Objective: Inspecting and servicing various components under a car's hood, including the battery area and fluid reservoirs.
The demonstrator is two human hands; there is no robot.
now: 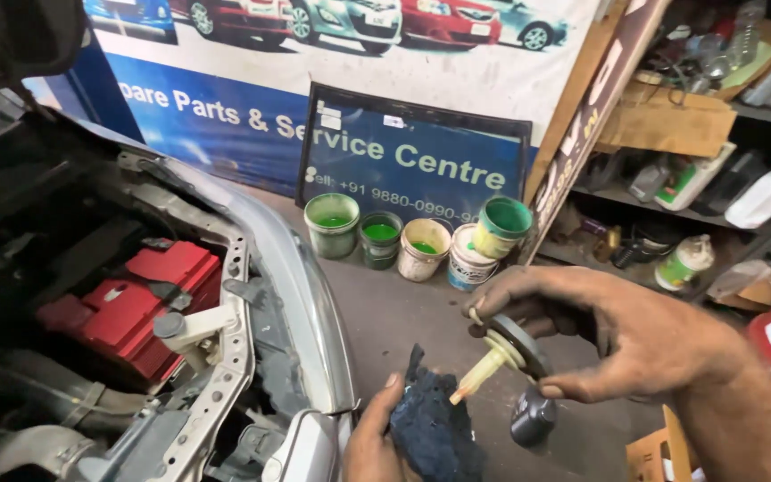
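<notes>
Low and right of centre in the frame sits a small cap-like part point(503, 353), a dark grey disc with a pale yellowish stem sticking out of it, and the right hand point(622, 335) is closed on it, fingers curled over the disc's rim and thumb under, so that the stem points down and left toward the rag. That tilt puts the stem's tip right against the dark blue rag point(433, 427), which the left hand point(377, 442) grips bunched up at the bottom edge of the frame, thumb pressing the cloth; it looks held that way so the cloth can meet the stem. Just beneath the right hand's fingers there is a small dark grey object point(533, 417), and I cannot tell whether it hangs from the hand or lies on the floor. To the left, the car's open engine bay point(91, 268) shows a red battery point(140, 303) and the silver front edge of the body. On the concrete floor point(385, 312), above the hands in the frame, stand several tubs of green liquid point(333, 223) in front of a blue signboard point(412, 156) leaning on the wall. Shelves point(716, 170) with bottles and cartons fill the upper right.
</notes>
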